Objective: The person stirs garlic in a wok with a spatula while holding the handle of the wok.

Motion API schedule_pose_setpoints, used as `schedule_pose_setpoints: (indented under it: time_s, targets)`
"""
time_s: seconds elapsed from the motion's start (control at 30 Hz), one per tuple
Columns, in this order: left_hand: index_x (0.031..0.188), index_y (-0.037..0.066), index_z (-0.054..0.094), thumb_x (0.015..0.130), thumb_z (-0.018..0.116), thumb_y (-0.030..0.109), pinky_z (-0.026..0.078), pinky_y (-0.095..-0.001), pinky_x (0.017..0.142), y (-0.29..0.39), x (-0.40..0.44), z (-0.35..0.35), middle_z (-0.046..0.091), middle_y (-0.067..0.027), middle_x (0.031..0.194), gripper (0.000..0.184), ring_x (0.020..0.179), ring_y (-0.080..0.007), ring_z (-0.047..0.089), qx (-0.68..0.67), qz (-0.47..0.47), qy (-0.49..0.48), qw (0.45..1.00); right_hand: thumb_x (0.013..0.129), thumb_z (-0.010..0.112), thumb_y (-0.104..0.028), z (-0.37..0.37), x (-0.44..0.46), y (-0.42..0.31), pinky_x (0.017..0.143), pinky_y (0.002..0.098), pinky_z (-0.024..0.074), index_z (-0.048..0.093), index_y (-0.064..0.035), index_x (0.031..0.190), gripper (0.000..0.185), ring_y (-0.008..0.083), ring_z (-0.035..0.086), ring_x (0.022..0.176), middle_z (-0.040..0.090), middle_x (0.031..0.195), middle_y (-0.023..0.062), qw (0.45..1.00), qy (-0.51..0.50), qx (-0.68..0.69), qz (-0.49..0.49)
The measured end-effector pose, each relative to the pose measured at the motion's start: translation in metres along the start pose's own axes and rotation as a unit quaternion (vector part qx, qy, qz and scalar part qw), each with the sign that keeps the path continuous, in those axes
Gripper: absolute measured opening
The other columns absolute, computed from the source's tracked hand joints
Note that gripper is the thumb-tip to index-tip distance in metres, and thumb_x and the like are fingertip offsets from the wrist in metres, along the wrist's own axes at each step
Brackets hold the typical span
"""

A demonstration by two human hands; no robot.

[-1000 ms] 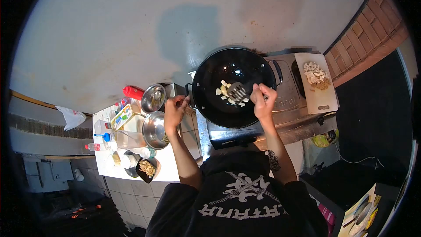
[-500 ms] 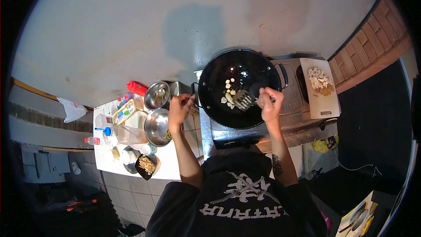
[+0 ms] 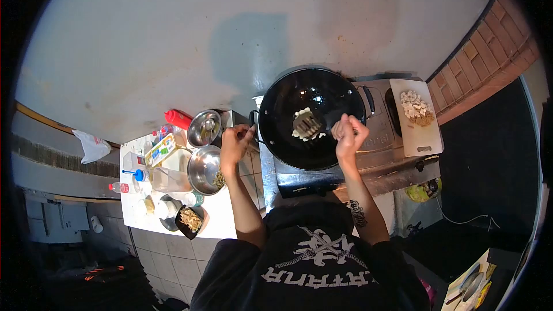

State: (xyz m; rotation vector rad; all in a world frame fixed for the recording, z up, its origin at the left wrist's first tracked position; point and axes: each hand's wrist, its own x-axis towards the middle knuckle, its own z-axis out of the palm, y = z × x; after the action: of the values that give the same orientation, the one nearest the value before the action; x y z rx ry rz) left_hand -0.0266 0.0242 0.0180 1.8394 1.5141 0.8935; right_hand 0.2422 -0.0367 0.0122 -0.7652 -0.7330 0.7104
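Observation:
A black wok (image 3: 288,92) stands on the stove, with small pale chopped pieces (image 3: 304,113) in its middle. My right hand (image 3: 349,136) is closed around the handle of a slotted spatula (image 3: 307,123), whose blade lies over the pieces and partly hides them. At the wok's left side, my left hand (image 3: 237,141) has its fingers closed on the loop handle (image 3: 252,118).
Left of the wok, a white table (image 3: 222,216) carries two steel bowls (image 3: 199,167), a red squeeze bottle (image 3: 177,118) and a black dish of shredded food (image 3: 190,220). On the right lies a cutting board (image 3: 419,135) with chopped piles. A wall (image 3: 173,52) rises behind.
The spatula blade has shifted left and slightly up over the pale pieces, which are now bunched closer together. My right hand has turned a little; my left hand stays at the handle.

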Motion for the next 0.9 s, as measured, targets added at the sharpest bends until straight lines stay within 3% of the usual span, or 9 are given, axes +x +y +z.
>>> schedule_pose_setpoints:
  time_s: [0.2, 0.37, 0.43, 0.5, 0.57, 0.63, 0.7, 0.83, 0.9]
  targets:
    - [0.079, -0.006, 0.063, 0.085, 0.067, 0.019, 0.037, -0.0303, 0.050, -0.005, 0.000, -0.001, 0.052, -0.0090, 0.054, 0.026, 0.051, -0.0105, 0.043, -0.009, 0.003, -0.006, 1.000, 0.091, 0.051, -0.003, -0.005, 0.001, -0.013, 0.040, 0.0237, 0.0178, 0.031, -0.0089, 0.054, 0.042, 0.0020, 0.028, 0.042, 0.031, 0.049, -0.0055, 0.995, -0.044, -0.030, 0.088]
    - [0.079, -0.006, 0.064, 0.084, 0.067, 0.017, 0.038, -0.0302, 0.050, 0.003, 0.000, -0.002, 0.052, -0.0090, 0.054, 0.024, 0.051, -0.0103, 0.043, -0.017, 0.003, -0.012, 1.000, 0.089, 0.054, -0.005, -0.012, 0.005, 0.000, 0.043, 0.0261, 0.0215, 0.035, -0.0061, 0.054, 0.040, 0.0029, 0.032, 0.045, 0.034, 0.048, -0.0046, 0.990, -0.024, -0.136, -0.005]
    - [0.080, -0.006, 0.064, 0.084, 0.068, 0.017, 0.039, -0.0294, 0.051, -0.003, 0.003, 0.000, 0.054, -0.0091, 0.055, 0.024, 0.052, -0.0099, 0.045, -0.026, 0.020, -0.008, 0.999, 0.088, 0.054, -0.005, -0.013, -0.001, 0.011, 0.043, 0.0274, 0.0217, 0.034, -0.0051, 0.053, 0.040, 0.0037, 0.032, 0.045, 0.035, 0.048, -0.0044, 0.986, -0.076, -0.148, -0.006]
    - [0.080, -0.006, 0.065, 0.084, 0.068, 0.017, 0.040, -0.0291, 0.051, -0.006, 0.004, 0.000, 0.055, -0.0095, 0.056, 0.024, 0.052, -0.0098, 0.046, -0.015, 0.013, -0.011, 1.000, 0.087, 0.054, -0.005, -0.016, 0.002, 0.007, 0.043, 0.0280, 0.0209, 0.035, -0.0048, 0.053, 0.039, 0.0037, 0.032, 0.045, 0.034, 0.048, -0.0042, 0.981, -0.111, -0.157, -0.005]
    - [0.081, -0.007, 0.065, 0.084, 0.068, 0.017, 0.040, -0.0288, 0.051, -0.007, 0.002, -0.002, 0.057, -0.0098, 0.057, 0.024, 0.052, -0.0097, 0.047, -0.005, 0.002, -0.013, 1.000, 0.087, 0.054, -0.005, -0.015, 0.009, -0.008, 0.043, 0.0279, 0.0213, 0.035, -0.0048, 0.054, 0.039, 0.0038, 0.033, 0.046, 0.034, 0.048, -0.0041, 0.982, -0.086, -0.146, 0.087]
    - [0.081, -0.007, 0.065, 0.084, 0.067, 0.016, 0.040, -0.0289, 0.051, -0.001, 0.001, -0.003, 0.056, -0.0099, 0.056, 0.023, 0.052, -0.0097, 0.047, -0.001, 0.003, -0.010, 1.000, 0.087, 0.055, -0.005, -0.011, 0.012, -0.013, 0.043, 0.0278, 0.0214, 0.036, -0.0048, 0.054, 0.038, 0.0038, 0.033, 0.046, 0.034, 0.049, -0.0041, 0.985, -0.069, -0.138, 0.079]
    - [0.081, -0.007, 0.064, 0.084, 0.067, 0.016, 0.040, -0.0293, 0.051, 0.003, 0.001, -0.003, 0.055, -0.0098, 0.056, 0.023, 0.052, -0.0098, 0.046, -0.016, -0.003, -0.011, 1.000, 0.088, 0.054, -0.006, -0.010, 0.011, -0.004, 0.042, 0.0273, 0.0210, 0.035, -0.0048, 0.054, 0.039, 0.0037, 0.032, 0.045, 0.034, 0.049, -0.0045, 0.985, -0.056, -0.165, -0.007]
    - [0.081, -0.007, 0.064, 0.084, 0.067, 0.016, 0.039, -0.0294, 0.050, 0.000, 0.002, -0.002, 0.054, -0.0096, 0.055, 0.023, 0.051, -0.0099, 0.045, -0.012, 0.002, -0.014, 1.000, 0.086, 0.056, -0.003, -0.012, 0.007, -0.013, 0.043, 0.0268, 0.0207, 0.035, -0.0049, 0.055, 0.038, 0.0037, 0.032, 0.045, 0.035, 0.050, -0.0049, 0.980, -0.125, -0.108, 0.115]
    - [0.081, -0.007, 0.064, 0.084, 0.067, 0.016, 0.039, -0.0295, 0.050, -0.001, 0.002, -0.004, 0.054, -0.0095, 0.055, 0.023, 0.051, -0.0099, 0.045, -0.005, -0.007, -0.017, 1.000, 0.086, 0.056, -0.003, -0.010, 0.011, -0.012, 0.043, 0.0266, 0.0205, 0.035, -0.0050, 0.054, 0.038, 0.0038, 0.032, 0.045, 0.035, 0.050, -0.0049, 0.983, -0.101, -0.134, 0.079]
